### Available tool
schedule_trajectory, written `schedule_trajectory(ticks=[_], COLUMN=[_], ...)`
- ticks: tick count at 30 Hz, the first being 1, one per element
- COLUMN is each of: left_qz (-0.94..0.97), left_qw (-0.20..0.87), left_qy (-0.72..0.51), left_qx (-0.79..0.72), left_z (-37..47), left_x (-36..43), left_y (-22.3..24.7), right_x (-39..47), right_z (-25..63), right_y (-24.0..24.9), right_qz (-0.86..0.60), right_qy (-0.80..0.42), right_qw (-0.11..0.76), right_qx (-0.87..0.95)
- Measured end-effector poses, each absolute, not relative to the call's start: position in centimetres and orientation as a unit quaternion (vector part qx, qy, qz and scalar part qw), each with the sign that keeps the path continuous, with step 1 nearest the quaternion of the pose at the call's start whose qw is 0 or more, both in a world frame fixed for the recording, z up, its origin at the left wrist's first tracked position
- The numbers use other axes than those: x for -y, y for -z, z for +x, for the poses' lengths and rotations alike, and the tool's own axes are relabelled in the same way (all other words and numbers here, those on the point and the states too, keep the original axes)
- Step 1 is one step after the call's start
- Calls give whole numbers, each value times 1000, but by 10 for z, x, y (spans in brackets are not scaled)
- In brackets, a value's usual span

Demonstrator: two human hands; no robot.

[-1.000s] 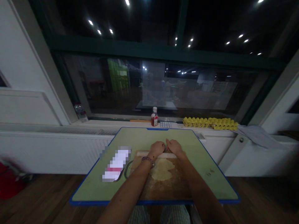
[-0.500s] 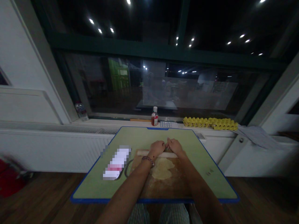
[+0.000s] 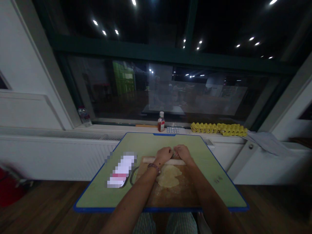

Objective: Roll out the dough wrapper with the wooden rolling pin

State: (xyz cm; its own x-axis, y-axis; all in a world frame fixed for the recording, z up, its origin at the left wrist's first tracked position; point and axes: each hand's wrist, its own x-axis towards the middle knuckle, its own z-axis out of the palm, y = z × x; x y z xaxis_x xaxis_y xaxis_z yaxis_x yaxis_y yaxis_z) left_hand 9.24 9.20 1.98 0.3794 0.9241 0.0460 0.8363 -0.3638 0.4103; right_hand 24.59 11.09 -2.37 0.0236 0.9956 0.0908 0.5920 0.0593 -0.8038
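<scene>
My left hand (image 3: 164, 154) and my right hand (image 3: 182, 152) are close together past the far edge of a wooden board (image 3: 170, 198). Both have curled fingers, and between them is something small that I cannot make out. Under my wrists a pale rolling pin (image 3: 149, 160) lies across the far part of the board. Nearer to me, a flat, irregular sheet of dough (image 3: 169, 177) lies on the board between my forearms. A beaded bracelet (image 3: 154, 167) is around my left wrist.
The board rests on a green table with a blue rim (image 3: 95, 195). A blurred phone (image 3: 122, 170) lies left of the board, beside a curved handle (image 3: 133, 175). On the windowsill stand a small red-labelled bottle (image 3: 161, 123), yellow egg cartons (image 3: 218, 128) and a clear bottle (image 3: 84, 116).
My hands have shifted only slightly, with a small movement of the fingers where they meet. The dough and rolling pin look the same.
</scene>
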Motion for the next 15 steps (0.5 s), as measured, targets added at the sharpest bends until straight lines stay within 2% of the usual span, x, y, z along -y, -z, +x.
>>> schedule_trajectory(ticks=[15], left_qz=[812], left_qw=[154], left_qy=[-136], left_qx=[-546], left_z=[94], left_x=[-86], left_y=[-24], right_x=[-104], right_z=[242], right_y=[28], right_qz=[-585], right_qy=[-306], right_qw=[451], right_qx=[600])
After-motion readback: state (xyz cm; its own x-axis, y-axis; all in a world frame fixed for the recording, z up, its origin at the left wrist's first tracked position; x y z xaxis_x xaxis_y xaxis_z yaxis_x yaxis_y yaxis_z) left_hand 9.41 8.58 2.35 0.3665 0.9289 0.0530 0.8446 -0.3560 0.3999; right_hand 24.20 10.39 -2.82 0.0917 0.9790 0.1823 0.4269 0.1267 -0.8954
